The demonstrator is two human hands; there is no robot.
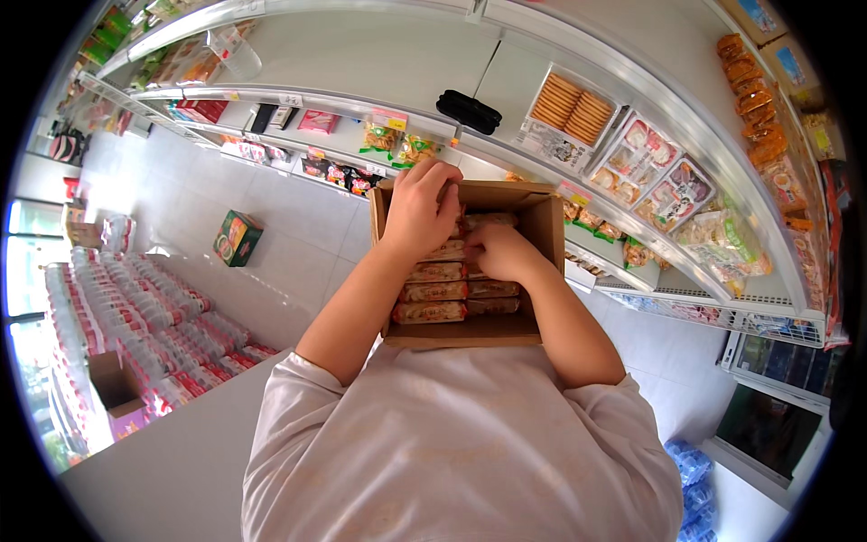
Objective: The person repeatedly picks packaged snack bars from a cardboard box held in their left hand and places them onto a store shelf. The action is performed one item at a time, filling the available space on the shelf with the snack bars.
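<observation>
An open brown cardboard box (464, 341) is in front of my body, close to the shelves. Inside it lie wrapped snack packets (430, 312), beige with red print, stacked in two columns. My left hand (423, 208) is over the box's far left corner, its fingers bent down; what they grip, if anything, is hidden. My right hand (498, 254) reaches into the box from the right. Its fingers are curled against a packet in the right column, and their tips are partly hidden.
Shelves ahead hold a black glasses case (469, 111), a tray of round biscuits (571, 110) and clear packs of pastries (637, 159). At left, shrink-wrapped bottles (153, 316) are stacked near an open carton (116, 384). A green box (238, 238) lies on the tiled floor.
</observation>
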